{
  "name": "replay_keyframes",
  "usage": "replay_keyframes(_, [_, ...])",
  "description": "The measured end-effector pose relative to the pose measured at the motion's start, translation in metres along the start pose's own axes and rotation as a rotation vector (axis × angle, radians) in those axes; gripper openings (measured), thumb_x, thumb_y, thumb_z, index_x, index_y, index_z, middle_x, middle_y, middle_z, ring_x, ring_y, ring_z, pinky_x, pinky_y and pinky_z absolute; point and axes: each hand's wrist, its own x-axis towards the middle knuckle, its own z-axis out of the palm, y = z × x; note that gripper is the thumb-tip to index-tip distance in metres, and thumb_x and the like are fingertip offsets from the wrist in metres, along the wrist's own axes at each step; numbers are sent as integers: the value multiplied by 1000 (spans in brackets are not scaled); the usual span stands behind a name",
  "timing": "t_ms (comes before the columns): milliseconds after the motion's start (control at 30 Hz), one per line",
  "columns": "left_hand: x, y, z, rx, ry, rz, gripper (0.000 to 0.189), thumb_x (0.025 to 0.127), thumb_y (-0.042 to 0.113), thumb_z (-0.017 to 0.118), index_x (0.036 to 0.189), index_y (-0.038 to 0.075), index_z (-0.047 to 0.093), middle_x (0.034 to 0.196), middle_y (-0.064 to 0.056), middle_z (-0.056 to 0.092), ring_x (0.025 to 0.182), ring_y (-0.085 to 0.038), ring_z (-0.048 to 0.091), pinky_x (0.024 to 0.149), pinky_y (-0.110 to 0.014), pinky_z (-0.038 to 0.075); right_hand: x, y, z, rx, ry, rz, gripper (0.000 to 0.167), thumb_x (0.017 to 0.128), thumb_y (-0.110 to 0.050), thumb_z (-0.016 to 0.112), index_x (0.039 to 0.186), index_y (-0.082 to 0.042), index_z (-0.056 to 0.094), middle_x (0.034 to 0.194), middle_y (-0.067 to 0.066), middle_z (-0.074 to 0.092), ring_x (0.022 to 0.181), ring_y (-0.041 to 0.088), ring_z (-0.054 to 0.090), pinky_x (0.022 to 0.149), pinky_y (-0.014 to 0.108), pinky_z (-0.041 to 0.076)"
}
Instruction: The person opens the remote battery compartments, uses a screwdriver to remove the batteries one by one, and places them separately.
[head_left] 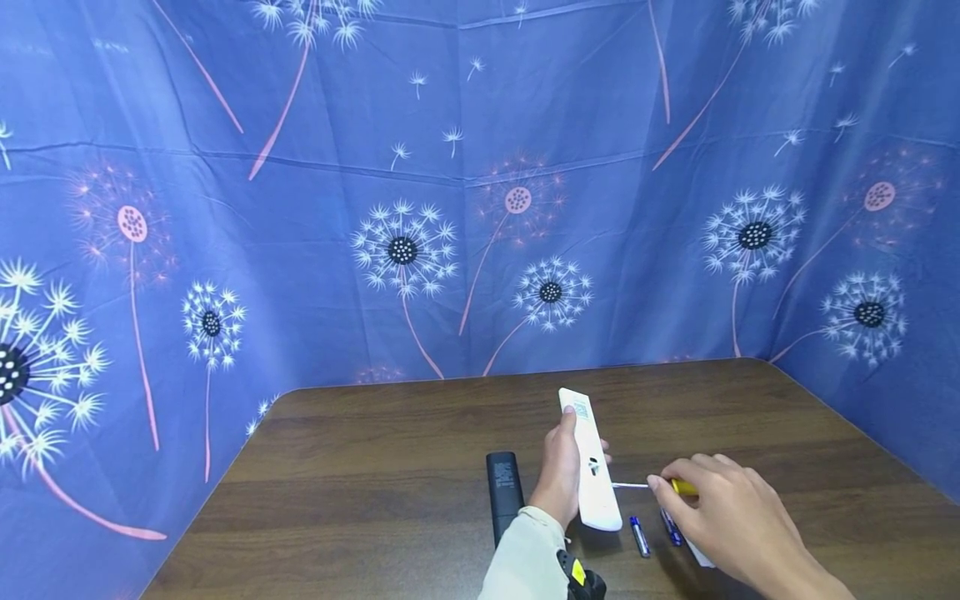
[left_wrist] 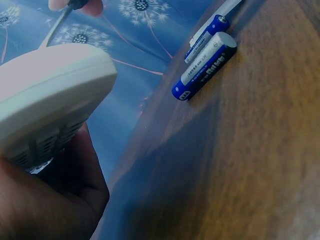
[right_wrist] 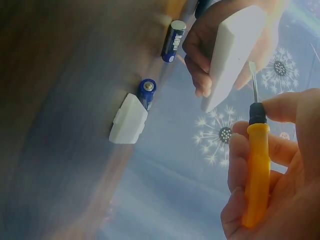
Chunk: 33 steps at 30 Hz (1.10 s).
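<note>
My left hand [head_left: 561,468] grips a white remote control [head_left: 597,492], its back with a printed label turned up in the head view. In the left wrist view the remote's [left_wrist: 55,80] button side faces down toward the palm. My right hand [head_left: 731,508] holds a yellow-handled screwdriver [right_wrist: 258,170], thumb and fingers round the handle and black collar. The screwdriver's thin metal shaft points at the remote's lower part; whether the tip touches cannot be told. Below lie two blue-and-white AA batteries [left_wrist: 205,66] and a small white battery cover [right_wrist: 129,121].
A black remote control [head_left: 504,492] lies face down on the brown wooden table [head_left: 360,492], left of my left hand and partly behind the sleeve. A blue curtain [head_left: 465,100] with dandelion prints hangs round the table's back and sides.
</note>
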Motion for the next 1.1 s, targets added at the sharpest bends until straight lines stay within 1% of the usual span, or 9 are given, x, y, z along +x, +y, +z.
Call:
replay_keyframes(133, [0,-1,-1,5,0,4,57,106,47,37,130,0,55,86,-13,65,80,-29,67,63,-33,48,-1,0,-3,19,-22,39,11,89,-38,75,81,-31,71,79,-21,60,72,8,53,60,37,44])
replay_keyframes(300, [0,-1,-2,9,4,3,57,106,48,37,130,0,55,86,-13,65,79,-29,67,63,-33,48,-5,0,-4,33,-66,52,12,91,-44,72,85,-33,71,82,-22,61,73,6,53,58,36,44])
replay_keyframes(367, [-1,-1,-3,13,2,4,57,106,48,36,131,-1,54,87,-13,65,81,-30,67,64,-34,48,-5,0,-4,35,-66,48,12,91,-44,73,85,-33,71,82,-22,61,73,6,53,59,36,45])
replay_keyframes(500, [-2,0,-3,25,2,-8,60,105,49,38,135,0,51,91,-14,65,88,-35,67,68,-35,48,-7,2,-4,31,-49,36,12,90,-43,74,86,-32,72,83,-20,62,76,9,57,61,39,47])
replay_keyframes(633, [-2,1,-2,34,4,-20,61,105,50,38,138,0,49,93,-15,65,92,-37,67,70,-36,48,-9,4,-4,20,-4,5,9,88,-39,77,88,-31,72,84,-21,62,78,9,60,61,39,48])
replay_keyframes(733, [-2,1,-1,35,6,-22,61,105,50,38,138,0,49,93,-15,65,92,-38,67,70,-36,49,-11,5,-4,14,34,-8,8,86,-35,79,88,-32,72,84,-24,60,75,5,56,58,35,46])
replay_keyframes(833, [-2,1,-1,40,6,-23,62,105,50,38,139,0,49,93,-15,65,93,-37,67,71,-37,49,-11,7,-4,14,33,2,8,86,-34,80,89,-32,72,84,-25,59,72,1,50,55,31,42])
replay_keyframes(933, [-3,0,0,52,2,-23,64,105,51,38,141,0,48,95,-14,65,93,-37,67,72,-38,49,-12,8,-5,12,25,12,9,86,-33,80,90,-32,72,84,-25,59,71,0,47,55,29,41])
replay_keyframes(1100, [-3,-2,0,63,-9,-17,65,104,52,37,142,0,45,97,-14,65,94,-36,67,73,-38,48,-15,12,-5,13,69,-9,13,83,-29,82,90,-32,72,84,-25,59,70,-1,47,54,30,41])
